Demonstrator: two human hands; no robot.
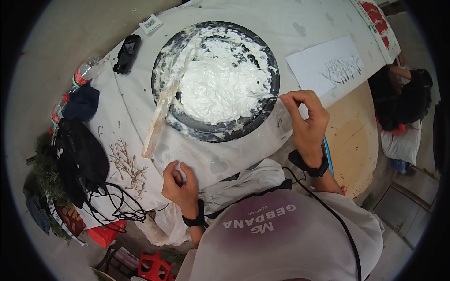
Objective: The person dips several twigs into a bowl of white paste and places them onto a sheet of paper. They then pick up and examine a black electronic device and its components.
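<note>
A wide black basin (pixel 275 77) holds thick white paste (pixel 220 84), smeared up its walls. My right hand (pixel 307 119) is at the basin's right rim, thumb and forefinger pinched on a thin twig (pixel 272 97). Little of that twig shows, and its inner end meets the paste. Below the basin, my left hand (pixel 182 185) hovers half curled at the table's near edge, with a gap between thumb and forefinger and nothing visible in it. A paste-coated wooden stick (pixel 157 124) leans over the basin's left rim. Loose bare twigs (pixel 127 166) lie left of my left hand.
Right of the basin, a white sheet (pixel 304 63) carries several small dark twigs (pixel 340 70). A black case (pixel 127 54), plastic bottles (pixel 84 72), a black bag (pixel 79 154) and tangled cables (pixel 115 203) line the left side. A round wooden board (pixel 351 140) is at right.
</note>
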